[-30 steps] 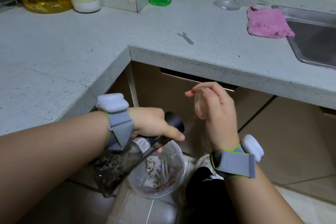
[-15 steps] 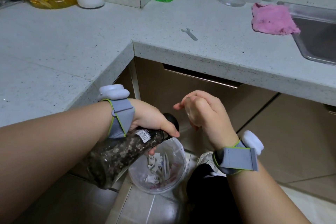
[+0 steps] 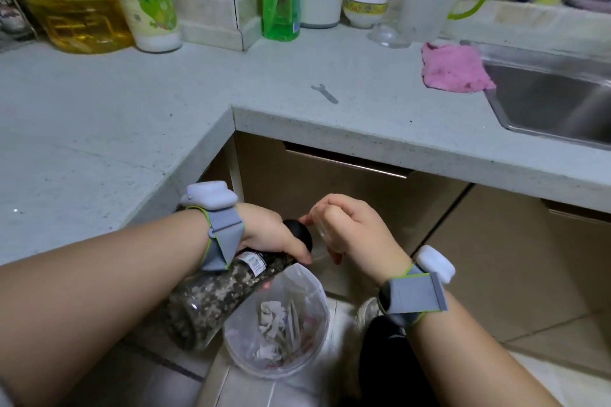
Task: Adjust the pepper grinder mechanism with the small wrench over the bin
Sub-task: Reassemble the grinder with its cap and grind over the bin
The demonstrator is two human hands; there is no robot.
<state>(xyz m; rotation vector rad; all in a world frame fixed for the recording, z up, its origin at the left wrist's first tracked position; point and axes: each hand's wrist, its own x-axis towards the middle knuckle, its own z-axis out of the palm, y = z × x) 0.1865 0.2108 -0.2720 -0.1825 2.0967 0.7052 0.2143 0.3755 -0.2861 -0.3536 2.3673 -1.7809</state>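
Over a round translucent plastic bin (image 3: pixel 277 324) on the tiled floor, our left hand (image 3: pixel 271 234) wraps the neck of a clear glass pepper grinder filled with mixed peppercorns (image 3: pixel 218 297), tilted so that its black grinding head (image 3: pixel 299 234) points up and away, above the bin's near rim. Our right hand (image 3: pixel 350 228) has its fingers curled round a small clear cap or cup (image 3: pixel 319 224), held just beside the black head.

The small flat grey metal wrench (image 3: pixel 325 93) lies untouched on the pale speckled stone countertop (image 3: pixel 132 102), well apart from both hands, with a crumpled pink cloth (image 3: pixel 454 67) further right at the edge of the steel sink (image 3: pixel 545 99).

As we judge it, the step in hand is baring the mechanism. To do it well we should keep the grinder's head over the bin so loose pepper falls inside, set the clear piece down somewhere it will not roll, and only then reach for the wrench, while the left hand keeps its firm hold on the neck.

Much is hard to read. The mechanism itself faces away from us, so no nut or screw shows. The clear piece is nearly lost against the brown cabinet front; whether it touches the head we cannot tell. The left forearm covers part of the jar.
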